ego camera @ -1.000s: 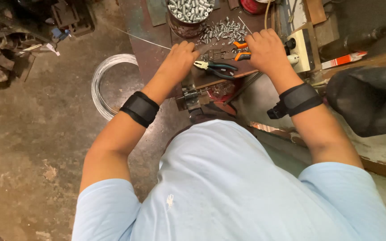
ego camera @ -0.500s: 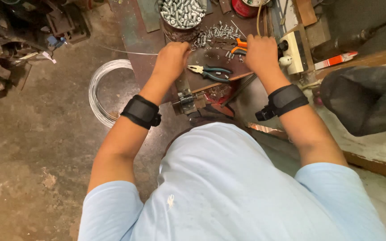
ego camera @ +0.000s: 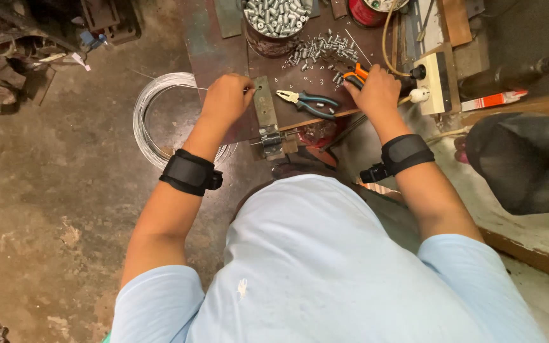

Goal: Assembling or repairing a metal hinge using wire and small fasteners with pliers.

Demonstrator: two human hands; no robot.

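Observation:
My left hand (ego camera: 227, 95) pinches a thin steel wire (ego camera: 192, 87) that runs left to a coil (ego camera: 154, 121) on the floor. The fingertips sit beside an upright metal strip (ego camera: 264, 105) fixed to the dark workbench (ego camera: 220, 54). My right hand (ego camera: 373, 92) closes over an orange-handled tool (ego camera: 355, 75) at the bench's right side. Pliers with blue and yellow handles (ego camera: 306, 101) lie between the two hands, touched by neither. Both wrists wear black bands.
A tin full of bolts (ego camera: 274, 16) stands at the back, with several loose bolts (ego camera: 319, 47) scattered in front. A red can (ego camera: 366, 9), a white socket box (ego camera: 433, 73) with a cord and a dark bag (ego camera: 528, 159) are at the right. Scrap lies on the floor (ego camera: 7, 76) at the left.
My left hand has shifted left onto the wire by the metal strip. My right hand has come down onto the orange-handled tool. The pliers stayed put.

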